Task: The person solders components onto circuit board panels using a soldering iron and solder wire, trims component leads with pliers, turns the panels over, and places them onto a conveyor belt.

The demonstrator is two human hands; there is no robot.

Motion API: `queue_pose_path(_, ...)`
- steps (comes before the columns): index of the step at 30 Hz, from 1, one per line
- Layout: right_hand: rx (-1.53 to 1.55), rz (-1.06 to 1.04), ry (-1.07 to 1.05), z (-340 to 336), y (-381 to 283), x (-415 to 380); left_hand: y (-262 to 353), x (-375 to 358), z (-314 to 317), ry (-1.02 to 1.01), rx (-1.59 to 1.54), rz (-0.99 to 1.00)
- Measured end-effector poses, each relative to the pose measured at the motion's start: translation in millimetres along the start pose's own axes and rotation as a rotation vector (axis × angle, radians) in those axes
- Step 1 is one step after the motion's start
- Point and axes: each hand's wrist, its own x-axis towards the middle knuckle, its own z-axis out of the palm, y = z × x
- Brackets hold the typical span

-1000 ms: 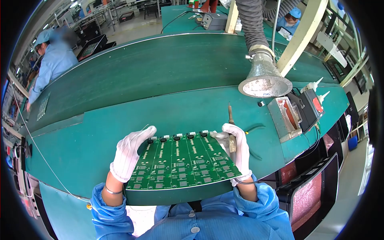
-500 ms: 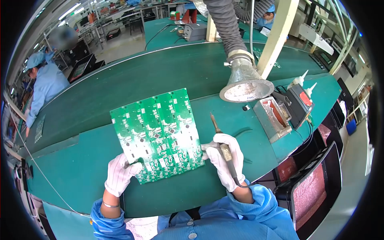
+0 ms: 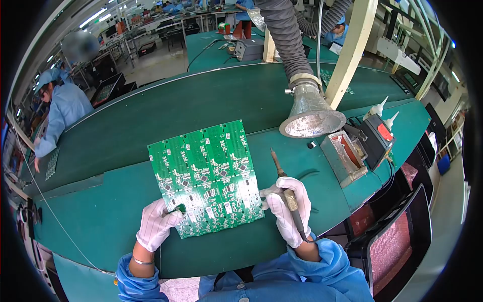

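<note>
Here, green circuit panel (image 3: 206,177) lies flat on the green worktop (image 3: 115,201), long side running away from the person, several strips joined edge to edge. Left hand (image 3: 156,225), white-gloved, pinches the near-left corner, fingers closed on the board edge. Right hand (image 3: 288,210), also gloved, is wrapped shut around a soldering iron (image 3: 285,189), tip pointing away and up; its thumb touches the panel's near-right edge. Printing on the board too small to read. Both forearms in blue sleeves, wrists low. Beyond the iron: fume extraction funnel (image 3: 312,115), metal tray (image 3: 344,157), two white-nozzle bottles (image 3: 380,110). Another person in blue (image 3: 59,113) far left.
</note>
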Motion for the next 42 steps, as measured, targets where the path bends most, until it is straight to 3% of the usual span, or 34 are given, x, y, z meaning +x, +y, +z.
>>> queue_pose_path(2,-0.1,-0.03,0.006,-1.5,-0.1,0.3,-6.8,0.8,1.2,0.024,-0.02,0.041)
queue_pose_path(8,0.068,0.103,-0.012,-0.5,-8.4,-1.2,-2.8,-1.9,-2.7,-0.019,-0.02,0.119)
queue_pose_path(14,0.018,0.042,0.022,-0.6,-2.4,-1.4,-38.0,0.0,-3.3,0.034,0.358,0.638)
queue_pose_path(18,0.032,0.056,0.033,-1.4,0.3,-3.0,-35.3,1.6,-6.5,-0.005,0.339,0.625)
queue_pose_path(23,0.064,0.078,0.035,1.0,-3.2,-1.8,-24.2,-1.3,-4.3,-0.053,0.069,0.32)
queue_pose_path(29,-0.032,0.023,0.019,-4.0,4.8,-2.5,-20.4,-2.1,-3.4,-0.052,-0.009,0.29)
queue_pose_path(33,0.151,0.115,0.048,6.3,-11.0,-0.6,-13.2,-5.3,-2.9,-0.056,-0.099,0.143)
queue_pose_path(38,0.047,0.076,0.03,-0.3,-1.1,-2.5,-31.7,-0.7,-1.5,0.035,0.138,0.515)
queue_pose_path(42,0.014,0.051,0.017,-2.3,1.4,-3.4,-27.2,4.2,3.0,0.143,0.193,0.671)
